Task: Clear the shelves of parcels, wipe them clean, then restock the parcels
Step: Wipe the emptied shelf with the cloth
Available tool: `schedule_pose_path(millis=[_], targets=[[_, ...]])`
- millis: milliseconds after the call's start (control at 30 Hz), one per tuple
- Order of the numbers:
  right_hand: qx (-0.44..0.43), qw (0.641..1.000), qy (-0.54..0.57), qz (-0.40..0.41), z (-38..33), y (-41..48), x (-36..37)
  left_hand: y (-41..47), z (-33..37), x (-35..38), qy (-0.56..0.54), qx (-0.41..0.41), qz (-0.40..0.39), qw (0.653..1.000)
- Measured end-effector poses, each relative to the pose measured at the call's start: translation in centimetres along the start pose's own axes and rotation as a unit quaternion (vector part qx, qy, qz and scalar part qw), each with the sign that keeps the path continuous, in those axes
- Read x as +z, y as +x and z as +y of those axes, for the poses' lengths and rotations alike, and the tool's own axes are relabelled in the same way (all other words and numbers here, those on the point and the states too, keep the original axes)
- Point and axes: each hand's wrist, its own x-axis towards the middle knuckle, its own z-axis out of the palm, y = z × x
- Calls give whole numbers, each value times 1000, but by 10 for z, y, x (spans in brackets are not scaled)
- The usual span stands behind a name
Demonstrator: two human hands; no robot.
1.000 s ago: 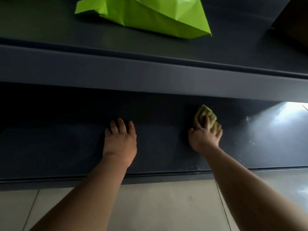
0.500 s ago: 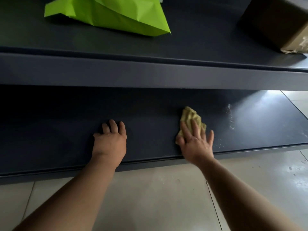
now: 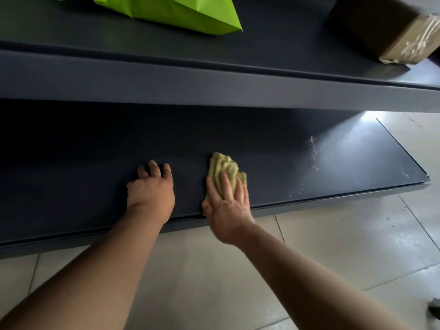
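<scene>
The dark grey bottom shelf (image 3: 71, 182) runs across the middle of the view and holds no parcels. My right hand (image 3: 226, 206) presses a crumpled yellow-green cloth (image 3: 223, 166) flat onto the shelf near its front edge, fingers straight on top of the cloth. My left hand (image 3: 151, 189) rests on the shelf a little to the left, fingers spread. On the upper shelf (image 3: 273, 44) lie a bright green paper parcel (image 3: 166, 10) and a brown taped cardboard parcel (image 3: 390, 32) at the far right.
White dust specks (image 3: 312, 151) lie on the lit right part of the bottom shelf. The upper shelf's front lip (image 3: 214, 84) overhangs the bottom shelf. Pale floor tiles (image 3: 333, 246) stretch below and to the right.
My right hand has dragged the cloth from the back of the shelf toward its front edge and leftward, flattening its fingers. My left hand has stayed planted on the shelf.
</scene>
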Motion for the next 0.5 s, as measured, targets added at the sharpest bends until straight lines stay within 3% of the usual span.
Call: schedule_pose_path(millis=[267, 500], targets=[[-126, 989, -72, 28, 17, -10, 2, -4, 14, -1, -6, -49, -28, 998], [-65, 993, -78, 56, 116, -19, -2, -7, 61, -13, -24, 5, 26, 999]])
